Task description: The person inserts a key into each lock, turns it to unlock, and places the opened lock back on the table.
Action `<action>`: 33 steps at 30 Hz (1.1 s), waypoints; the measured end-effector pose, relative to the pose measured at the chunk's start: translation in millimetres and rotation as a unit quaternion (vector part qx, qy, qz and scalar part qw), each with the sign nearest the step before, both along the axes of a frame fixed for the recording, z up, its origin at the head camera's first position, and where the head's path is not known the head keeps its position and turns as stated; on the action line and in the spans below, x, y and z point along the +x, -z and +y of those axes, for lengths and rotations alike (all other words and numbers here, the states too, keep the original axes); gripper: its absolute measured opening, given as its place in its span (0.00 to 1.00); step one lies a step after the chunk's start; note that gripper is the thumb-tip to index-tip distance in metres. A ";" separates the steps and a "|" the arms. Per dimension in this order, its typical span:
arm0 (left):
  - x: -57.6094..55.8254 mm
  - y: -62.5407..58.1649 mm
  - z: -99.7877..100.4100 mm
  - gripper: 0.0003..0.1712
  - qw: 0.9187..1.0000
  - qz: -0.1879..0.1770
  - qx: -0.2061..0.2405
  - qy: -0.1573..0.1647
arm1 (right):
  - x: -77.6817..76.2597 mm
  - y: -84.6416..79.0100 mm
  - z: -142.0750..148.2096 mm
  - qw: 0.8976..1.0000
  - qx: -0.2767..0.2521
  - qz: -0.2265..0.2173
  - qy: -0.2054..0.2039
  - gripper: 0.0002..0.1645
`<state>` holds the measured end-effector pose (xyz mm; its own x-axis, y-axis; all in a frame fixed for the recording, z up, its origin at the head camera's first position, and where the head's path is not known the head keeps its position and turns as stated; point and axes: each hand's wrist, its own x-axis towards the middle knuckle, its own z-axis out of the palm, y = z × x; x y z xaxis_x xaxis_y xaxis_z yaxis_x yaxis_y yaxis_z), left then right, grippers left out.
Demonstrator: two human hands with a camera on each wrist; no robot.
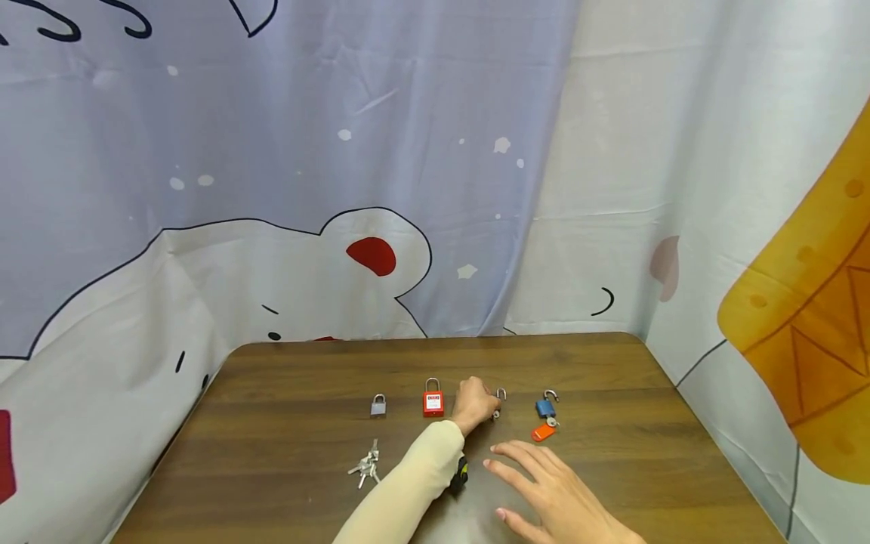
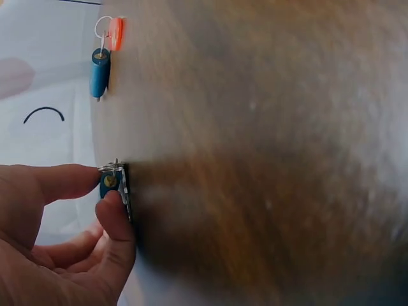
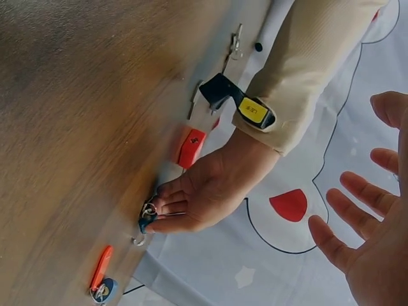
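Observation:
My left hand (image 1: 473, 404) reaches to the far part of the table and pinches a small dark blue padlock (image 2: 109, 185) between thumb and fingers. The padlock's keyhole end and a ring with keys (image 2: 125, 185) show in the left wrist view. In the head view its open shackle (image 1: 501, 394) sticks out past the hand, which hides most of the body. My right hand (image 1: 553, 491) is held over the near part of the table, fingers spread and holding nothing. Left of the left hand stands a red padlock (image 1: 433, 404) with its shackle closed.
To the right lies a blue padlock (image 1: 545, 408) with its shackle open and an orange key tag (image 1: 544, 432). A small grey padlock (image 1: 377, 409) and a bunch of keys (image 1: 368, 465) lie at left on the wooden table (image 1: 285, 423). A printed curtain (image 1: 435, 151) hangs behind.

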<state>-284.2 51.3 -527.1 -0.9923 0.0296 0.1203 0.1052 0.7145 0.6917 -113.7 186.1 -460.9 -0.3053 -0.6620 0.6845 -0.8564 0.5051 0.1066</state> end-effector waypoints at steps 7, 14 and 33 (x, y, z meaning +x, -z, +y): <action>-1.5 1.0 -6.8 0.26 0.999 0.010 -0.036 0.015 | 0.0 0.3 -2.9 1.000 -0.006 0.002 -0.001 0.29; 2.8 -14.1 -16.1 0.11 0.999 0.010 -0.032 0.036 | -0.2 -2.5 -5.4 1.000 -0.005 -0.007 0.000 0.29; 58.2 -88.6 -68.5 0.18 0.982 0.104 0.010 0.156 | -7.7 -38.6 -12.0 0.999 -0.031 -0.016 0.030 0.31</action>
<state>-226.1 -17.2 -438.5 -0.8893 0.3236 0.3232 0.4572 0.6120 0.6453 -121.4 174.1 -422.3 -0.3658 -0.5985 0.7127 -0.8269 0.5605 0.0463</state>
